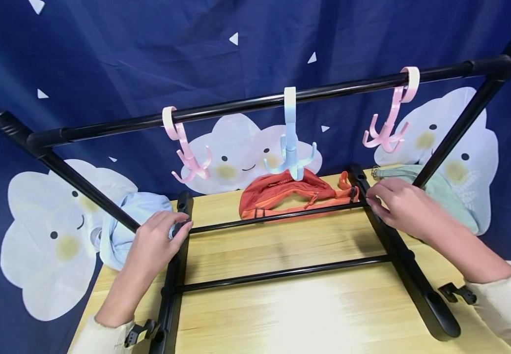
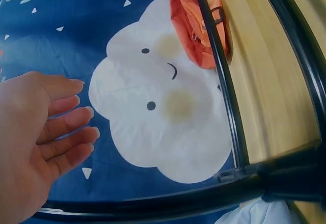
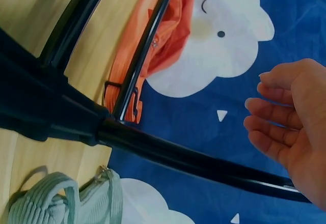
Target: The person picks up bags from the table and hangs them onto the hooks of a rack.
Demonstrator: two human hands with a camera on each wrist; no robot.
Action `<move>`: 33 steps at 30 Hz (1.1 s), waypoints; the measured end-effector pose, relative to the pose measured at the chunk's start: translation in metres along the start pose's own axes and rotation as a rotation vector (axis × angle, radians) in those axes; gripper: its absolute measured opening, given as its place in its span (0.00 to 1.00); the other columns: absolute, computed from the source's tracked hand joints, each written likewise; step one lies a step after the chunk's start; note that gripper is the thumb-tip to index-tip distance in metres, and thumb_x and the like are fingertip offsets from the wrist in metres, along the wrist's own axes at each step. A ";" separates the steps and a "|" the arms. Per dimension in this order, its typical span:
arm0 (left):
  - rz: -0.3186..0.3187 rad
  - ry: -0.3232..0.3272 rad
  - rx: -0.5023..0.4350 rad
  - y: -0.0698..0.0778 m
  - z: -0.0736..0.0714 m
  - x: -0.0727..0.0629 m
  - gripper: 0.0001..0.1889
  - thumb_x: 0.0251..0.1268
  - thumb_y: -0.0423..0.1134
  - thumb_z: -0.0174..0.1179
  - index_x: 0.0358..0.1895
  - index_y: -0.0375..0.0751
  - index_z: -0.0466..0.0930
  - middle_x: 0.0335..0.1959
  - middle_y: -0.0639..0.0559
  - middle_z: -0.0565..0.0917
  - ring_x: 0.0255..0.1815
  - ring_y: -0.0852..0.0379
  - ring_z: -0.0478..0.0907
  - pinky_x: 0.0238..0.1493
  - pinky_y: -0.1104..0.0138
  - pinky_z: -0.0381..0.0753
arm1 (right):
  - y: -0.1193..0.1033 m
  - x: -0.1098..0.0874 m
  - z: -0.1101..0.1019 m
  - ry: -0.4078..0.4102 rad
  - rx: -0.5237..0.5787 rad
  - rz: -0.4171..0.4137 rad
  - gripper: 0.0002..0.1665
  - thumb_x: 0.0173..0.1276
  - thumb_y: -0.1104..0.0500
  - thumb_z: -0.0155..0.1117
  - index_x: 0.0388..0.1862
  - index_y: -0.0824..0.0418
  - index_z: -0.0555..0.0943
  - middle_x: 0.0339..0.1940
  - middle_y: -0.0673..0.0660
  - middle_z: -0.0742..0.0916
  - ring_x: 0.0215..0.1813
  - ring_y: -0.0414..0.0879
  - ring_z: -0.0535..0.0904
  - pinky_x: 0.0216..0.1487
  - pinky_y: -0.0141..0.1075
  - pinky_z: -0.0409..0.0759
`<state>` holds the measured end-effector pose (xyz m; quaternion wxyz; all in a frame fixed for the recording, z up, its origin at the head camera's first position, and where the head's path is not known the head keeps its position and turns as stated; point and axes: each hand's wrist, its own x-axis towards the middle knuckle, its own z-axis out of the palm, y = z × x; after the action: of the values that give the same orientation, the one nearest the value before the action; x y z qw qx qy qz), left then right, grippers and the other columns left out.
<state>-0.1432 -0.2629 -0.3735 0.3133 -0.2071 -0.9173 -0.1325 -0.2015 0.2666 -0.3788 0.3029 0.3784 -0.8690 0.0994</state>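
A black metal rack (image 1: 299, 273) stands on the wooden table, its top bar (image 1: 238, 105) level between two slanted posts. From the bar hang a pink hook (image 1: 191, 160) at left, a light blue hook (image 1: 291, 142) in the middle and another pink hook (image 1: 388, 125) at right; their prongs hold nothing. My left hand (image 1: 154, 246) is by the left post, and the left wrist view shows its fingers (image 2: 69, 124) loosely bent around nothing. Near the right post is my right hand (image 1: 408, 206), its fingers (image 3: 275, 117) likewise relaxed and holding nothing in the right wrist view.
Behind the rack's lower bars lies an orange-red waist bag (image 1: 277, 191). A light blue cloth item (image 1: 127, 231) sits outside the left post, partly hidden. A pale green corduroy bag (image 3: 56, 203) lies to the right. A blue curtain (image 1: 149, 49) with white clouds closes off the back.
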 end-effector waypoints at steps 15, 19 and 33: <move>-0.010 -0.087 -0.042 0.005 0.029 0.013 0.12 0.63 0.38 0.73 0.45 0.36 0.87 0.41 0.42 0.90 0.44 0.45 0.87 0.46 0.51 0.87 | 0.002 0.009 0.027 -0.008 0.100 -0.010 0.13 0.54 0.69 0.76 0.39 0.64 0.87 0.35 0.58 0.89 0.38 0.53 0.86 0.37 0.50 0.86; -0.026 -0.118 -0.050 0.006 0.037 0.015 0.12 0.64 0.39 0.73 0.47 0.37 0.87 0.43 0.42 0.90 0.45 0.44 0.87 0.48 0.51 0.88 | 0.003 0.010 0.033 -0.031 0.114 0.023 0.12 0.56 0.68 0.75 0.41 0.65 0.87 0.37 0.60 0.90 0.40 0.55 0.87 0.41 0.52 0.86; -0.058 -0.184 -0.069 0.010 0.058 0.018 0.14 0.67 0.41 0.70 0.53 0.40 0.85 0.50 0.43 0.89 0.53 0.45 0.86 0.52 0.50 0.87 | -0.002 0.016 0.053 -0.092 0.130 0.127 0.13 0.59 0.67 0.76 0.44 0.65 0.88 0.42 0.61 0.91 0.45 0.56 0.87 0.46 0.53 0.86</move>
<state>-0.1815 -0.2269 -0.4056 0.2166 -0.2025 -0.9426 -0.1537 -0.2330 0.2344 -0.4116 0.2306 0.3457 -0.8959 0.1572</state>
